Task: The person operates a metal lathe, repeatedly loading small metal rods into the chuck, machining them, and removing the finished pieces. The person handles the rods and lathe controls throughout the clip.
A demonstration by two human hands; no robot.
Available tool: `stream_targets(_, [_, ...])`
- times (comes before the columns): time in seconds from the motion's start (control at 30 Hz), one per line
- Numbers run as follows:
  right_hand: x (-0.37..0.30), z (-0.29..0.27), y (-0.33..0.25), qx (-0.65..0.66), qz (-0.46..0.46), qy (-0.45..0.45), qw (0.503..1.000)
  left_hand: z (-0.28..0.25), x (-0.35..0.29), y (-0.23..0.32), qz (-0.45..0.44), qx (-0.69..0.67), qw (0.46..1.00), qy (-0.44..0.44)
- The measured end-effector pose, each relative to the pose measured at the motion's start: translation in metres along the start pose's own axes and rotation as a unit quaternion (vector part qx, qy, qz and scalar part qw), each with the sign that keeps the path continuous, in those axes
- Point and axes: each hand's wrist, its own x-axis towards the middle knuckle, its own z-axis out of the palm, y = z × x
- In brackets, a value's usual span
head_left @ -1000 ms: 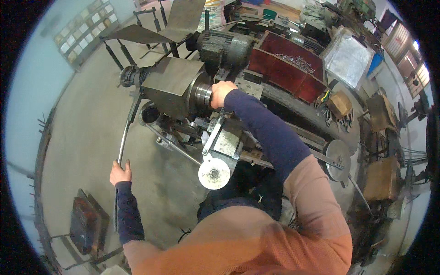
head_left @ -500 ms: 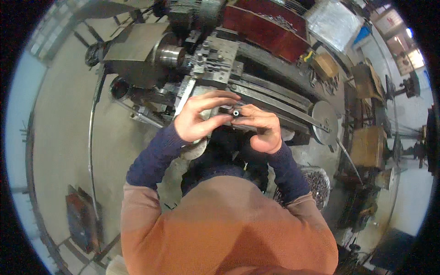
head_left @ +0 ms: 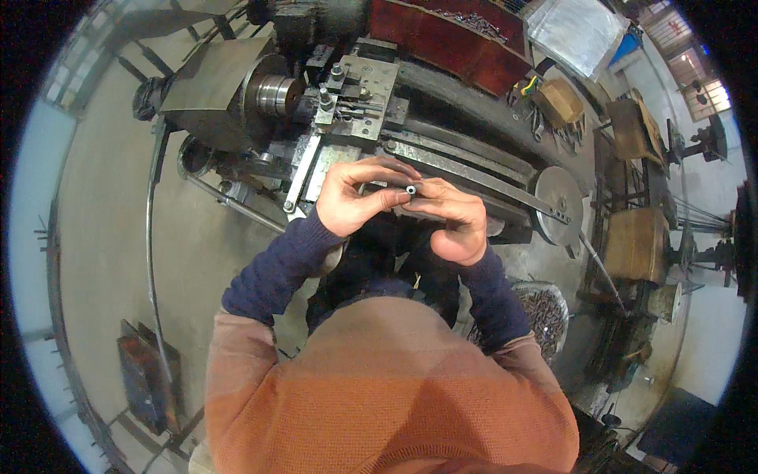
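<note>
Lathe [head_left: 316,118] fills the space ahead of us, its chuck [head_left: 272,93] at the left end and a round handwheel [head_left: 559,197] toward the right end. Over its middle we bring both hands together: our left hand [head_left: 354,197] and right hand [head_left: 454,221] are curled, fingers pinched on a small metal tube [head_left: 410,189] held between them, its open end facing us.

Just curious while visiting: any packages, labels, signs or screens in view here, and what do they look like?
Clear plastic bag or sheet: top right behind the lathe, crumpled, silvery white.
Brown box-like blocks: right side near the floor, squarish, possibly cartons.
No labels, signs or screens can be made out.
</note>
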Motion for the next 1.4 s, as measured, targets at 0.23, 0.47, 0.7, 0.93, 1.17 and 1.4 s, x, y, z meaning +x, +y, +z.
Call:
stream_targets(0.23, [0.021, -0.045, 0.008, -0.185, -0.017, -0.035, 0.982, -0.043, -0.015, 0.016, -0.044, 0.171, 0.981, 0.077])
stream_targets(0.47, [0.129, -0.138, 0.05, -0.509, 0.081, 0.05, 0.856, -0.122, -0.071, 0.007, -0.061, 0.315, 0.919, 0.228])
stream_targets(0.7, [0.012, -0.096, 0.041, -0.369, 0.145, 0.029, 0.918, -0.164, -0.129, -0.067, -0.118, 0.405, 0.879, 0.221])
stream_targets(0.93, [-0.197, -0.169, -0.039, -0.408, 0.374, 0.229, 0.801, -0.192, -0.117, -0.109, -0.149, 0.414, 0.833, 0.336])
stream_targets(1.17, [-0.392, -0.178, -0.085, -0.47, 0.661, 0.227, 0.539, -0.198, -0.109, -0.118, -0.191, 0.445, 0.82, 0.305])
stream_targets(1.4, [-0.387, -0.164, -0.014, -0.516, 0.667, 0.069, 0.533, -0.205, -0.114, -0.111, -0.211, 0.526, 0.779, 0.267])
